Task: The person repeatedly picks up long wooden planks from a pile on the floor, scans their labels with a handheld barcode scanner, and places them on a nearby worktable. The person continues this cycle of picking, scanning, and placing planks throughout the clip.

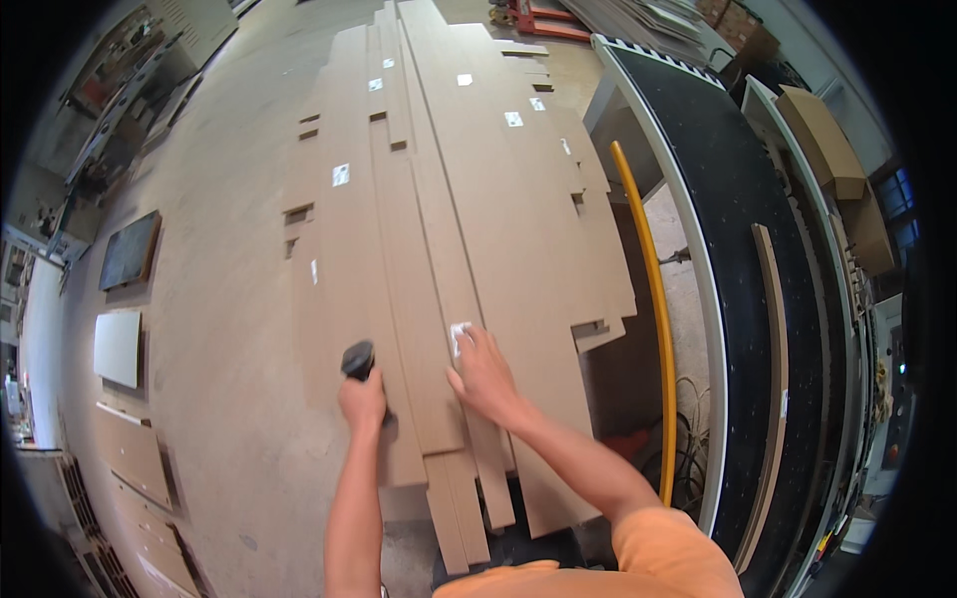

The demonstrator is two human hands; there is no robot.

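Observation:
My left hand (362, 401) is closed around the handle of a black handheld scanner (357, 358), held above the left part of a stack of light brown boards (543, 259). My right hand (486, 381) rests on a long narrow board near the middle of the stack. Its fingers reach forward onto a small white label (458, 335), with the thumb apart from them. The fingertips partly cover that label, so I cannot tell whether it is fully stuck down. More white labels, one of them a printed label (341, 175), lie on the boards farther off.
A black-topped conveyor (713, 189) with a pale frame runs along the right, bearing a long narrow strip (773, 379). Between it and the stack stands a yellow rail (653, 299). Panels, including a white panel (118, 349), lie on the left floor. A red pallet truck (548, 20) is far back.

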